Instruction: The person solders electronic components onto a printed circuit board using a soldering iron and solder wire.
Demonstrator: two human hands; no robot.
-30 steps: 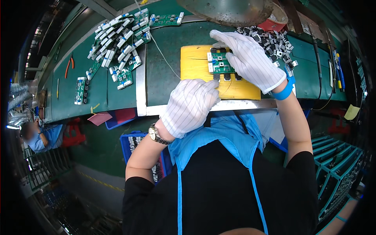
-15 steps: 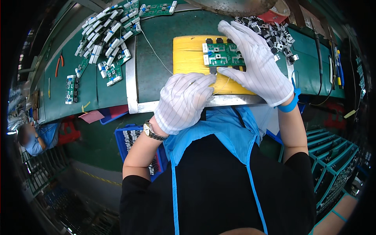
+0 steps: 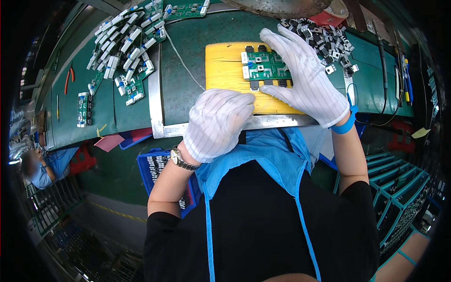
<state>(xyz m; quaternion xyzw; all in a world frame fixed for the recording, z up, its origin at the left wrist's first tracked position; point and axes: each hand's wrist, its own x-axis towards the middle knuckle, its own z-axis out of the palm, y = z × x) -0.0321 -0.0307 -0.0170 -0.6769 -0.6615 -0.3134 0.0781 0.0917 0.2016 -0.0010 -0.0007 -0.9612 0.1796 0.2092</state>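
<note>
1. The gloved left hand (image 3: 217, 123) is curled over the near edge of the yellow pad (image 3: 225, 70); whether it holds anything, I cannot tell.
2. The gloved right hand (image 3: 307, 80) lies spread flat, its fingers pressing on the green circuit board (image 3: 264, 66) resting on that pad, on the green counter (image 3: 183, 89).
3. Beyond lies a heap of small black parts (image 3: 324, 35); far left, more boards (image 3: 127, 51).

A green circuit board (image 3: 266, 66) with black components lies flat on a yellow pad (image 3: 225, 66).
</note>
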